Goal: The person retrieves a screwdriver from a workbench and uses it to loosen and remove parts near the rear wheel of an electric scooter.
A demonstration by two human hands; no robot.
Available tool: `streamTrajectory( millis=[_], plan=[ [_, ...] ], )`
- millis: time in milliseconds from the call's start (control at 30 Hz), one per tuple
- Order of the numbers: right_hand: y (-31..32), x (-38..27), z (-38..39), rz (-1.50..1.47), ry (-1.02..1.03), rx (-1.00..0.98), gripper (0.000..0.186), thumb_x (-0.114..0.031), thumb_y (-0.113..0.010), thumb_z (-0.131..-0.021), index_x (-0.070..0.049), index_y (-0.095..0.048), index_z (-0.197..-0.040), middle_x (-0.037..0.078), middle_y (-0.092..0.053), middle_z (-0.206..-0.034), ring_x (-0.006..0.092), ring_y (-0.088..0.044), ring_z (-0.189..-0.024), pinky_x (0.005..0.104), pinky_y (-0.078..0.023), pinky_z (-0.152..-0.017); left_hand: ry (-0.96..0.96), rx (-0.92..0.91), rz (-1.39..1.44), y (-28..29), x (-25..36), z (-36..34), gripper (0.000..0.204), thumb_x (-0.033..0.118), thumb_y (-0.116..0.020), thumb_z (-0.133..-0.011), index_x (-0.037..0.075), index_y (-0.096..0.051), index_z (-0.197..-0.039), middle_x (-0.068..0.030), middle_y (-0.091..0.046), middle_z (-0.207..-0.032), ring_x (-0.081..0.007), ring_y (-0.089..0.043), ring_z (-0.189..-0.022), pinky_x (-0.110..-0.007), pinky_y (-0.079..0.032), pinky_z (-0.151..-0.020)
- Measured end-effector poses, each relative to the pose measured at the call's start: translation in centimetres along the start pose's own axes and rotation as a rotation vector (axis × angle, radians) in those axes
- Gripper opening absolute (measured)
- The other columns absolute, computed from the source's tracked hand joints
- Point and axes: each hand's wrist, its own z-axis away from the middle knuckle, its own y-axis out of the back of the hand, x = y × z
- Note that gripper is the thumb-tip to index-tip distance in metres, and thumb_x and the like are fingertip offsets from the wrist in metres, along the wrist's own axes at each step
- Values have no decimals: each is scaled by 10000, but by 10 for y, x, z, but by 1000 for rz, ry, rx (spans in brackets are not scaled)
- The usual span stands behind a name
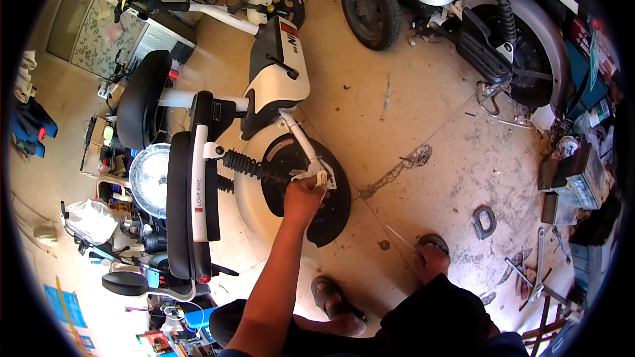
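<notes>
A white and black electric scooter (297, 86) takes up the middle of the view. My left hand (304, 198) reaches to its rear wheel hub, fingers closed around a small cream-coloured part (321, 178) at the lower end of the white frame arm (301, 139). What kind of part it is cannot be made out, and my fingers hide some of it. Beside the hand are the black spring shock absorber (248, 164) and the dark wheel cover (331, 221). My right hand does not show.
My sandalled feet (329, 294) stand near the wheel. A thin rod like a screwdriver (401, 237) lies by the right foot. A dark oval ring (484, 223) and a wrench (540, 254) lie to the right. Another scooter's wheel (370, 10) stands at the back.
</notes>
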Motion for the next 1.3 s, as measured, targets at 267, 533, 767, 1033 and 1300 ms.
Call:
streamTrajectory(
  millis=[267,533,767,1033,1300],
  plan=[
    [1,-2,-4,37,-39,-49,185,-128,-723,-803,-86,-755,-981,125,-675,-804,352,-679,-769,459,-549,-685,16,-31,56,-2,1,-1,310,52,-640,-945,-7,-709,-1242,-97,-754,-891,-148,-705,-691,-285,-558,-596],
    [3,-3,-5,42,-32,-47,184,-128,-724,-808,-96,-756,-986,117,-661,-789,337,-671,-759,450,-537,-664,-24,45,78,-5,1,2,286,52,-669,-947,-32,-670,-1220,-122,-767,-870,-162,-725,-719,-288,-574,-613],
    [0,3,-2,43,-104,-96,198,-191,-719,-842,-113,-760,-1020,107,-664,-813,342,-666,-802,476,-525,-697,16,-48,186,0,7,4,303,55,-686,-964,-23,-655,-1255,-127,-768,-901,-169,-742,-769,-287,-589,-632],
    [2,3,-3,31,-132,-115,210,-211,-707,-858,-127,-758,-1044,103,-663,-835,345,-664,-830,485,-522,-720,-33,-69,193,1,5,3,319,50,-667,-978,-29,-645,-1287,-133,-771,-890,-164,-735,-719,-284,-583,-619],
    [4,6,-3,-34,-160,-158,217,-206,-711,-855,-120,-760,-1048,106,-672,-829,340,-671,-819,472,-528,-714,-18,-97,262,2,-1,1,271,60,-673,-974,-35,-665,-1228,-130,-767,-872,-154,-713,-686,-279,-575,-615]
  ],
)
